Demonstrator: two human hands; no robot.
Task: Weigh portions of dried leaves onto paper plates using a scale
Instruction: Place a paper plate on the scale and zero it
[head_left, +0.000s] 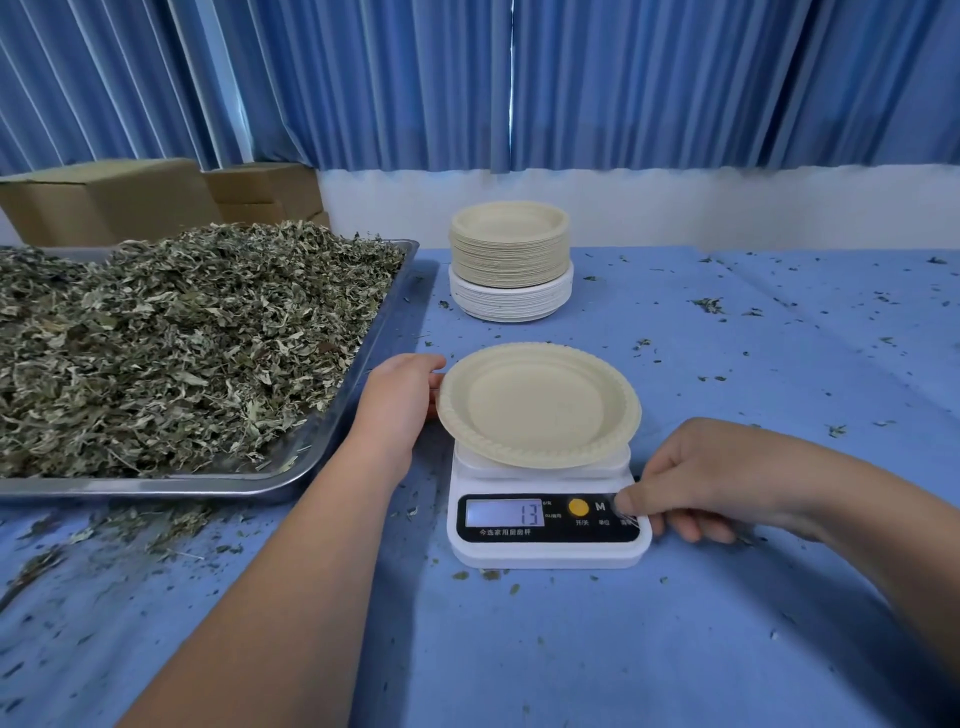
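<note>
Empty paper plate (537, 402) sits on scale (545, 551), mid-tabletop (571, 649); display (504, 513) reads 13. Left hand (400, 405) pinches the plate's left rim. Right hand (706, 480), fingers curled and holding nothing, has one fingertip on the rightmost button, likely zeroing. Dried leaves (171, 338) heaped in tray (156, 486), none on the plate. No filled portion in view; weighing not yet begun.

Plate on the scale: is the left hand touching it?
Touching. The head view shows the left hand meeting the left rim of the paper plate on the scale, thumb against the edge, fingertips tucked under it, no gap between them.
</note>
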